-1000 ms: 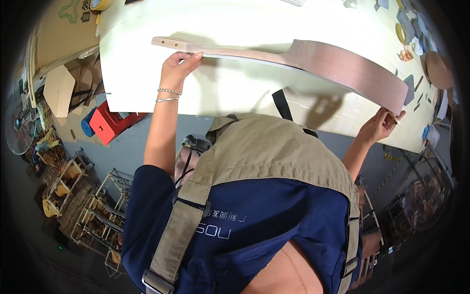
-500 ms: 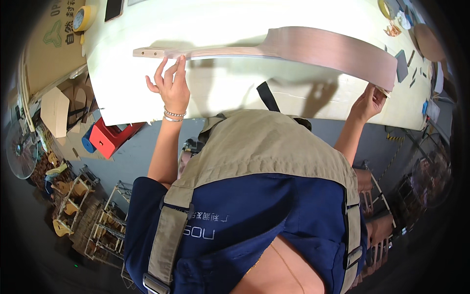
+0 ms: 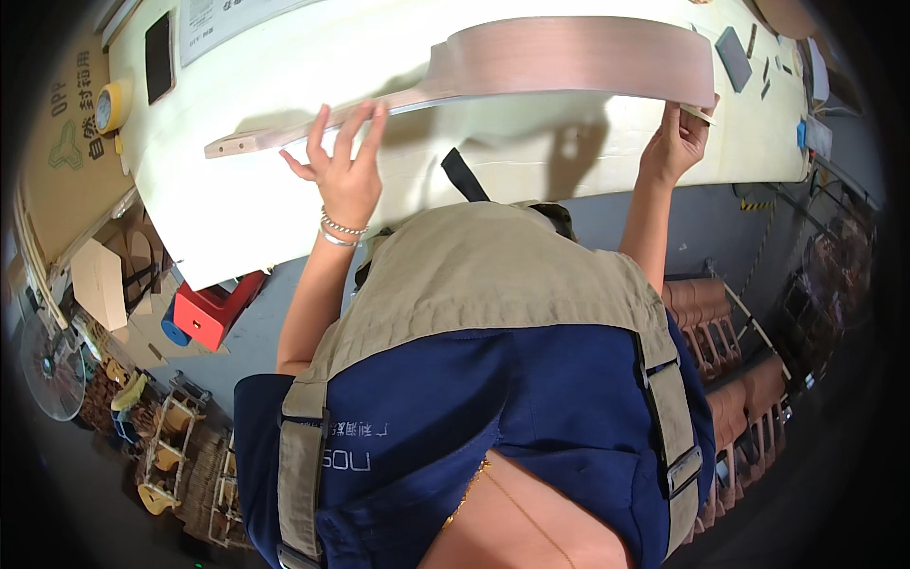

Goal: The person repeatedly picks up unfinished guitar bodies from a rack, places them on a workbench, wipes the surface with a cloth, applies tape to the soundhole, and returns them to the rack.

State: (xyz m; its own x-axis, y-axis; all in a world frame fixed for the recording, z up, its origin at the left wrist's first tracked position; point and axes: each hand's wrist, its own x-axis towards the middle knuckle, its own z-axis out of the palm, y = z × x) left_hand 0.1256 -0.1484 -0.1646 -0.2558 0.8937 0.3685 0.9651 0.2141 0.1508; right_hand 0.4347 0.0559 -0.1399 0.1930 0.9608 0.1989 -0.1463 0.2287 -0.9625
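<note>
An unfinished wooden ukulele (image 3: 569,59) lies side-on across the far part of the white table, its body to the right. Its headstock (image 3: 232,145), with two small holes, points left. My left hand (image 3: 343,175) is open under the neck, fingers spread and fingertips against its near edge. My right hand (image 3: 675,147) is closed at the near edge of the body's right end, thumb and fingers gripping there. A small thin pale piece (image 3: 699,114) sticks out beside those fingers; whether it belongs to the ukulele I cannot tell.
The table (image 3: 227,213) holds a black phone (image 3: 160,59), a printed sheet (image 3: 237,24) and a grey block (image 3: 734,59). Yellow tape (image 3: 112,107) sits on a carton at the left. A red stool (image 3: 213,313) stands below. Several instrument bodies (image 3: 749,417) are racked at the right.
The view has shifted and turned. The ukulele's headstock has slid left and toward me past my left hand, which now touches the neck farther from the headstock. My right hand stays at the body's end.
</note>
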